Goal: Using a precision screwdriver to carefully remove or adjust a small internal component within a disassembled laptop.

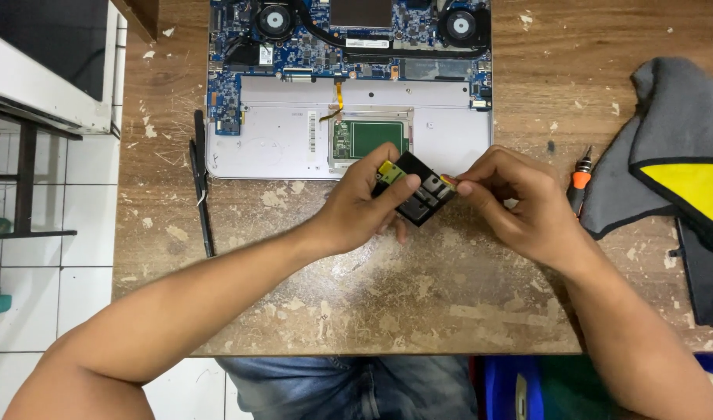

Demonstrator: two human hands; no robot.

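Observation:
My left hand (pixel 363 204) grips a small black rectangular part (pixel 419 194) with a yellow-green tab at its top left, held just above the worn wooden table (pixel 387 295). My right hand (pixel 520 204) pinches a small red and yellow piece (pixel 447 182) at the part's right corner. Behind both hands lies an opened laptop (pixel 279 140) with its bottom cover off, showing a blue circuit board, two fans and a green board in the middle.
A screwdriver with an orange collar (pixel 580 180) lies right of my right hand, beside a grey and yellow cloth bag (pixel 675 148). Two thin black tools (pixel 201 187) lie left of the laptop. A white cabinet (pixel 53 70) stands at the far left over tiled floor.

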